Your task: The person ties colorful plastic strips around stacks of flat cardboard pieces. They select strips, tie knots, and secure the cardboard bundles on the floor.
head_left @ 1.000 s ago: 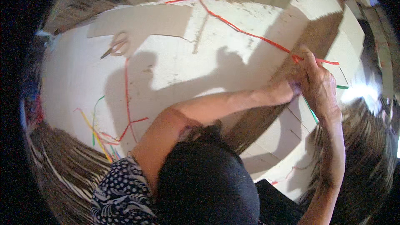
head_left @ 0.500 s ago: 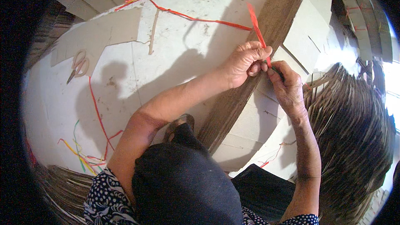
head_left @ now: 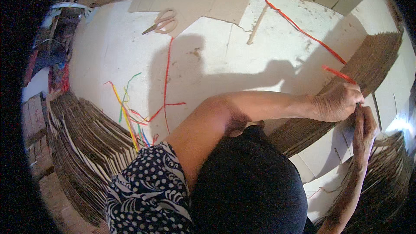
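Note:
A long stack of cut brown cardboard sheets (head_left: 377, 56) lies slantwise on the right, with ridged edges upward. Over it my left hand (head_left: 340, 103) is closed, and the free end of a flat red plastic strip (head_left: 340, 74) sticks out from its fingers. My right hand (head_left: 365, 128) is closed too, its fingertips pressed against those of the left at the stack's right side. The part of the strip between the fingertips is hidden. Another red length (head_left: 299, 28) runs across the pale floor and ends at the stack's left edge.
Scissors (head_left: 166, 21) with pale handles rest by a flat cardboard piece (head_left: 216, 6). Loose red, yellow and green strips (head_left: 130, 117) lie at the left, near another cardboard stack (head_left: 82, 134). More cardboard is piled at the lower right (head_left: 390, 177) and along the far edge.
The view has swung left, so everything sits farther right. My hands have come together more tightly, and the strip's free end, upright before, now leans left.

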A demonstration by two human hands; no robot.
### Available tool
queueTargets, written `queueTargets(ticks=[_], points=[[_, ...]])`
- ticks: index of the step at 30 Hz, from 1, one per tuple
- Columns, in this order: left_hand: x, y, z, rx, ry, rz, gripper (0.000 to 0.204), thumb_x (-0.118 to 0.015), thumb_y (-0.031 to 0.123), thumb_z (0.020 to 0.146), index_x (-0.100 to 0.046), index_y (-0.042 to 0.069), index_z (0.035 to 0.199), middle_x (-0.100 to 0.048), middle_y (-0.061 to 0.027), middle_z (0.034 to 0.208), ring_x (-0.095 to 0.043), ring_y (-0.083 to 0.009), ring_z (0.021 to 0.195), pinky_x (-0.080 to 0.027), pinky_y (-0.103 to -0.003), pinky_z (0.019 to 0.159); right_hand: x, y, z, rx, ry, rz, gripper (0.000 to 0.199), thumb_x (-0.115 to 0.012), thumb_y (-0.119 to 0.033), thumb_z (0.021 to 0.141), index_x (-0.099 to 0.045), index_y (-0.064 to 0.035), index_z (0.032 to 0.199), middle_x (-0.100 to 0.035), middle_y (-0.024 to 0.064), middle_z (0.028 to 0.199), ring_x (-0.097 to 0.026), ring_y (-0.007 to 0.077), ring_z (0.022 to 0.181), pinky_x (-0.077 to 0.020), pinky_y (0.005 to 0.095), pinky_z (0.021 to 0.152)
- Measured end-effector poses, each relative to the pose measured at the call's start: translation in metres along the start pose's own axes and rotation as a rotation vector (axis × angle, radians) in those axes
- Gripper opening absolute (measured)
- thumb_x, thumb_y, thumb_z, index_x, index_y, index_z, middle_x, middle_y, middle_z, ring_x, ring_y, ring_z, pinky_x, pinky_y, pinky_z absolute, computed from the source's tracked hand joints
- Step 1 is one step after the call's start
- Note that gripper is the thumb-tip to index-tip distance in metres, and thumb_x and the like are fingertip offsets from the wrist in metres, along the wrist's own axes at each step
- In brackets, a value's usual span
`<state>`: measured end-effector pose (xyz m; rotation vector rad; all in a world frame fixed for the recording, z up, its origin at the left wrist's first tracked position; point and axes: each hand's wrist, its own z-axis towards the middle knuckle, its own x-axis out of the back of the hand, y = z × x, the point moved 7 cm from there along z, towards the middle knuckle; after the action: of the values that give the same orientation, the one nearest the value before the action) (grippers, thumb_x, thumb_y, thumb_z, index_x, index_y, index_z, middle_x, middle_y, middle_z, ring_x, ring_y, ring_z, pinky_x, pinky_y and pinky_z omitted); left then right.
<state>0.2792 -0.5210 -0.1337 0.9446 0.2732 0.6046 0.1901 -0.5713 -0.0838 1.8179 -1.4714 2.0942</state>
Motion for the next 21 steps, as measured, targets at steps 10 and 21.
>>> queueTargets(ticks=[10,21], points=[[-0.015,-0.003,0.001,0.039,-0.331,0.12,0.009,-0.059,0.005,0.07,-0.06,-0.001,0.076,-0.056,-0.0116,0.068,-0.053,-0.0218,0.06,-0.045,-0.037,0.057,0.005,0.013,-0.009,0.099,-0.005,0.025,0.011,-0.048,-0.008,0.09,-0.053,0.0007,0.088,-0.054,0.0097,0.07,-0.046,0.0128,0.065,-0.0406,0.0285,0.06],[-0.007,0.023,0.015,0.134,-0.563,0.099,0.016,-0.06,0.009,0.078,-0.056,-0.003,0.089,-0.059,-0.0188,0.085,-0.059,-0.0326,0.078,-0.046,-0.037,0.068,0.012,0.019,-0.003,0.192,0.036,0.046,0.001,-0.054,-0.004,0.085,-0.055,-0.0026,0.085,-0.053,0.014,0.065,-0.054,0.021,0.057,-0.0429,0.0327,0.055]])
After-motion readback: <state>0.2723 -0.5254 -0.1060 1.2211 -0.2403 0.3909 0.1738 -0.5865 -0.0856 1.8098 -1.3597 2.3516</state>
